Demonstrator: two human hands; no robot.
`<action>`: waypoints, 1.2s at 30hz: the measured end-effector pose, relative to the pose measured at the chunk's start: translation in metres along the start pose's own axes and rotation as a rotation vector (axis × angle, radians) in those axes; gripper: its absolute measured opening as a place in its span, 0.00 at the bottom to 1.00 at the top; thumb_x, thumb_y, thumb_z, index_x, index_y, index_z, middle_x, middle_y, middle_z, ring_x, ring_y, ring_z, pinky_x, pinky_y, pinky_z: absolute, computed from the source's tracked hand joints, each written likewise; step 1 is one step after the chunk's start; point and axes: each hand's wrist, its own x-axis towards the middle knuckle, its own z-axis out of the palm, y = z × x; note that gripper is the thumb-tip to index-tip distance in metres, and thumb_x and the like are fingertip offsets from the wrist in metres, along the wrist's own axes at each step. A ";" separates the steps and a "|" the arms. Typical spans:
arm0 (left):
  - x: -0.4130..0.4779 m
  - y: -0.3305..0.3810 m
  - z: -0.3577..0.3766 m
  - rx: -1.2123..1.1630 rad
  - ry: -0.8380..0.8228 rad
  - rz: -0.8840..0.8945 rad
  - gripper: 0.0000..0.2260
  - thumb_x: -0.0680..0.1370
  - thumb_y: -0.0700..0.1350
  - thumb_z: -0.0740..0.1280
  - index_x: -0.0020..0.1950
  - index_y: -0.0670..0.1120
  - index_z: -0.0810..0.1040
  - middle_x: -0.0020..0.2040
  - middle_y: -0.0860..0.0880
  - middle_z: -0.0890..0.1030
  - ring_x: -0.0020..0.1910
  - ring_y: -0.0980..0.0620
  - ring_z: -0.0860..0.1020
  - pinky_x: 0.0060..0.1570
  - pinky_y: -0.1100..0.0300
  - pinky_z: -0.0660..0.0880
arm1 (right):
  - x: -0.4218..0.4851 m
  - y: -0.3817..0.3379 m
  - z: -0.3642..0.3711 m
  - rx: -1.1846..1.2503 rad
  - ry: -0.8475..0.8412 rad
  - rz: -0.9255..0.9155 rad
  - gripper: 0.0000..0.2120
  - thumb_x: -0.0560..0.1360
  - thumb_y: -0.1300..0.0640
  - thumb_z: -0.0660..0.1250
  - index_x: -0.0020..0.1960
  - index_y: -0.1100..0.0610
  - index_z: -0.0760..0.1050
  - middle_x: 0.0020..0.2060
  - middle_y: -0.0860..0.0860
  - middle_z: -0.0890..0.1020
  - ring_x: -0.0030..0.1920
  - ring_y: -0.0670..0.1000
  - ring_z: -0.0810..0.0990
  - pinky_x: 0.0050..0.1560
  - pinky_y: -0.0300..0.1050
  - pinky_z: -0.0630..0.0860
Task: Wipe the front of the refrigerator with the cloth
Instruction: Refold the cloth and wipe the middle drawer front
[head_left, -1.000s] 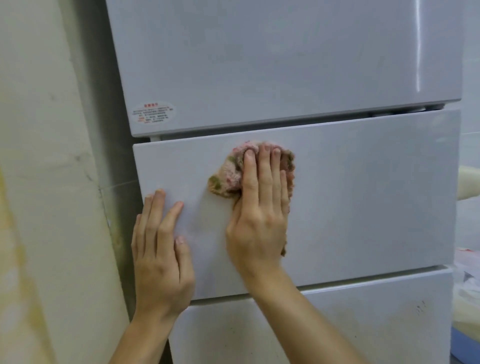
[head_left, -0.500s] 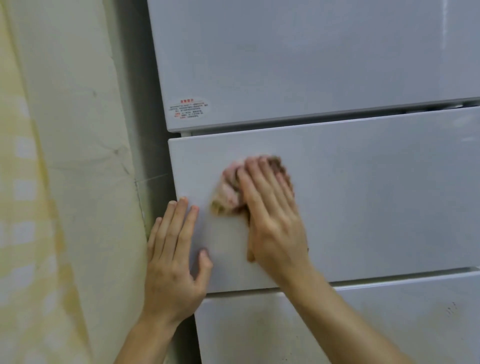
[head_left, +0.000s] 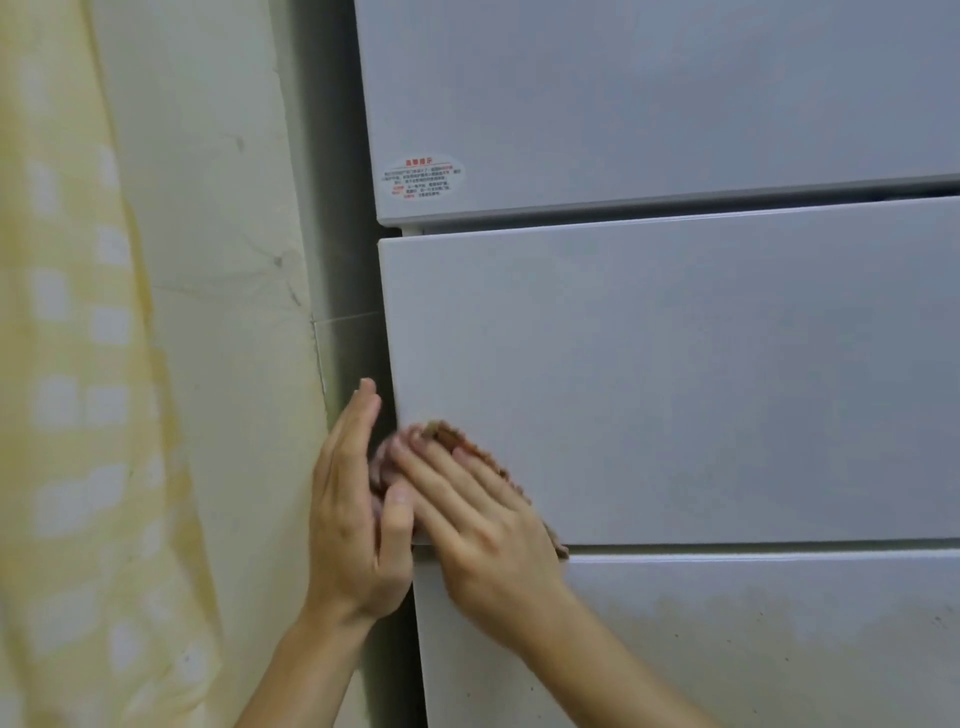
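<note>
The right hand, fingers flat, presses the crumpled pink-and-brown cloth on the pale grey refrigerator's middle panel, at its lower-left corner. The cloth's long axis slants down-right. The left hand, fingers straight, rests beside it at the panel's edge.

sticker | upper refrigerator door | red heading, small print — too blurred to read

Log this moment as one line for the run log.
step: wipe | right hand: pressed flat on cloth, lower-left corner of middle drawer front | left hand: beside drawer's left edge
</note>
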 end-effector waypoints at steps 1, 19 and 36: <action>-0.003 0.002 -0.001 0.011 -0.023 -0.023 0.28 0.81 0.48 0.56 0.81 0.40 0.63 0.82 0.47 0.65 0.81 0.50 0.64 0.79 0.55 0.62 | -0.012 -0.002 0.001 0.007 -0.049 -0.031 0.28 0.82 0.65 0.61 0.81 0.57 0.66 0.82 0.52 0.64 0.84 0.50 0.57 0.82 0.51 0.62; -0.055 0.108 -0.017 -0.569 -0.474 -0.640 0.29 0.73 0.54 0.78 0.73 0.58 0.73 0.66 0.60 0.80 0.67 0.57 0.79 0.63 0.60 0.78 | -0.053 -0.030 -0.114 0.713 0.144 0.976 0.03 0.81 0.53 0.70 0.50 0.48 0.83 0.41 0.39 0.87 0.42 0.43 0.86 0.43 0.45 0.83; -0.065 0.127 0.013 -0.679 -0.768 -0.983 0.14 0.84 0.47 0.65 0.49 0.43 0.87 0.49 0.45 0.89 0.49 0.48 0.88 0.50 0.61 0.82 | -0.075 0.027 -0.152 0.664 -0.107 1.313 0.28 0.73 0.26 0.61 0.46 0.49 0.85 0.34 0.40 0.86 0.39 0.44 0.85 0.46 0.44 0.80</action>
